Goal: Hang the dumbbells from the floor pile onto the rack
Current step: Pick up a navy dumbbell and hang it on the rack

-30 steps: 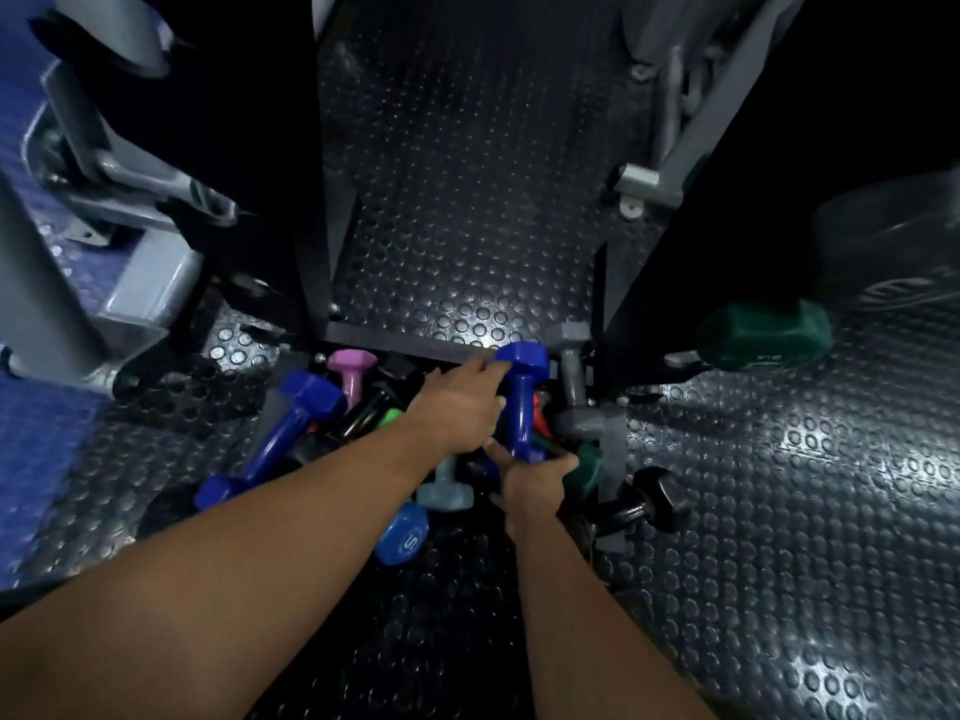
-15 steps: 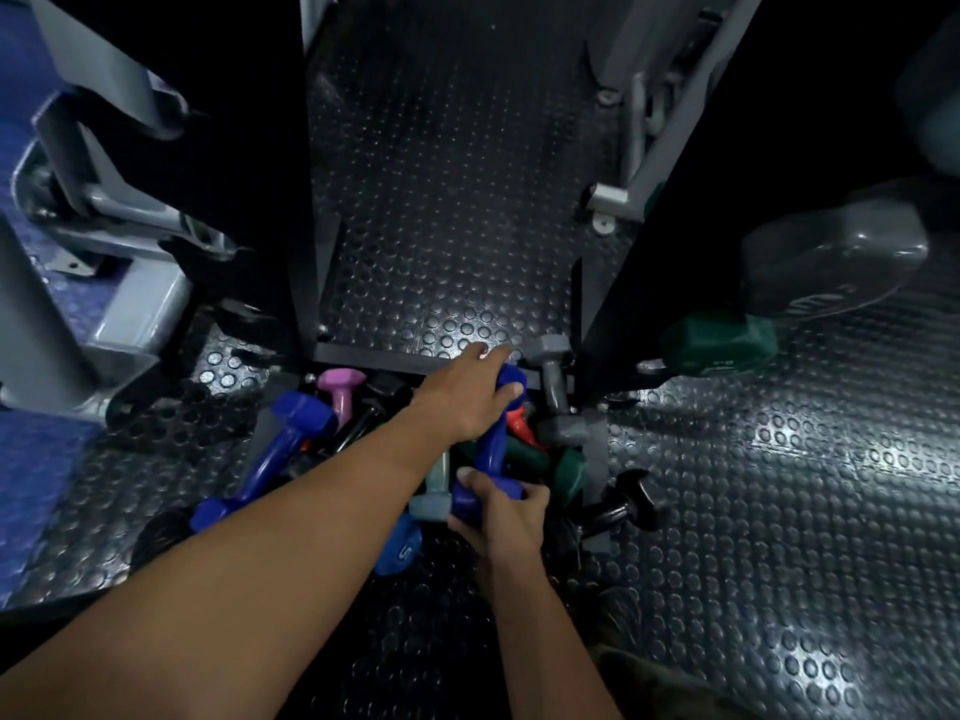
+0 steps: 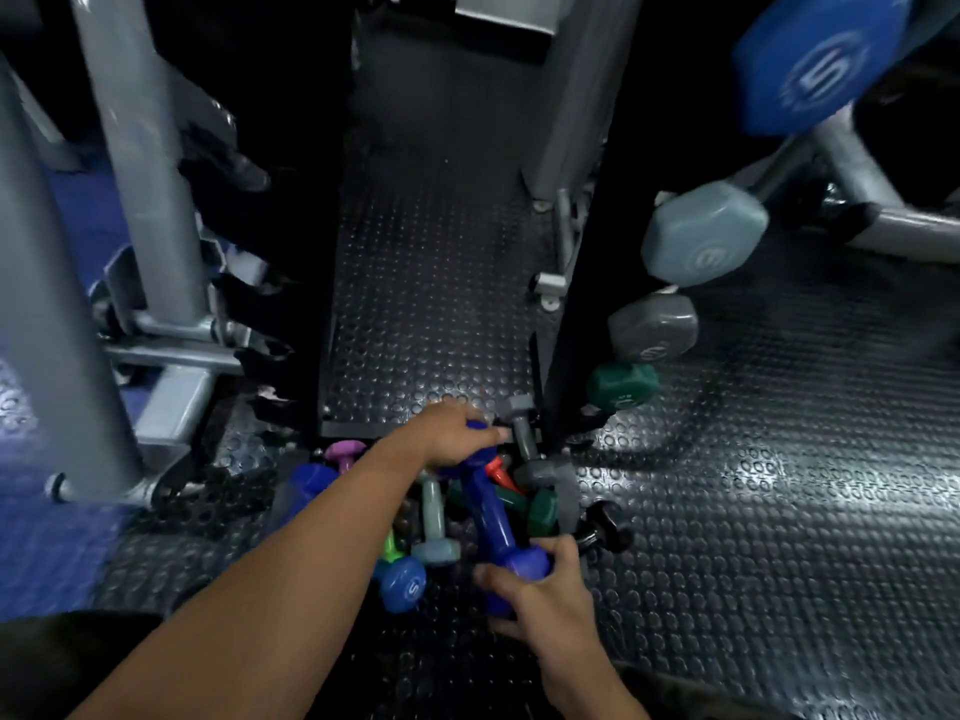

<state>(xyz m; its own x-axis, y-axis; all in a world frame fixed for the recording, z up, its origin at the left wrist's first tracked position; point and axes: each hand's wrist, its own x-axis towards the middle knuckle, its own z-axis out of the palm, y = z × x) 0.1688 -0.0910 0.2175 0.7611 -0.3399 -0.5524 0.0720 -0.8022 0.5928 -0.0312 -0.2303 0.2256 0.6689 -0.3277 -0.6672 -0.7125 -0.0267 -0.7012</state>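
Hands grip 1 glossy dark-blue vinyl-coated dumbbell [image 3: 488,517] by its heads, left hand [image 3: 451,433] closed on top, right hand [image 3: 540,595] cupping the bottom; probably heavy, slick, rigid.

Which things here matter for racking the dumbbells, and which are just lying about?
In the job:
dark blue dumbbell, held by left hand and right hand
floor pile
rack

Lying about:
grey machine frame
studded floor mat
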